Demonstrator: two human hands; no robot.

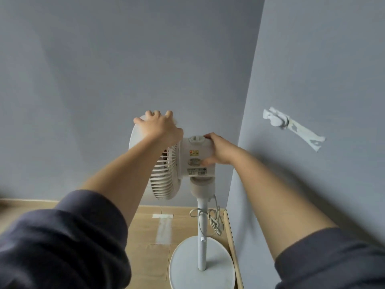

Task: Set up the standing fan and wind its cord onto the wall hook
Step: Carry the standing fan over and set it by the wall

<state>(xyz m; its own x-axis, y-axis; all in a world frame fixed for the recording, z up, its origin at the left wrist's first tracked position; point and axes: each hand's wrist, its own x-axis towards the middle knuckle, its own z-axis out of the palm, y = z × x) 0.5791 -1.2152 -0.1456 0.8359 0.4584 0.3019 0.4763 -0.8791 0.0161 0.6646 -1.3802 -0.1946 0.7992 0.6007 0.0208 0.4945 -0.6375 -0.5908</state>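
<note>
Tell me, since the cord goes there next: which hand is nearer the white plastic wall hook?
Right. The right hand grips the fan's motor housing, closer to the white plastic wall hook; the left hand holds the grille rim farther away.

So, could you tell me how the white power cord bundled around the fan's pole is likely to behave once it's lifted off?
The white power cord hangs in loose, uneven loops, so it is probably floppy and may tangle. It looks thin, so likely light. The slim white pole on its round base might wobble if tugged.
</note>
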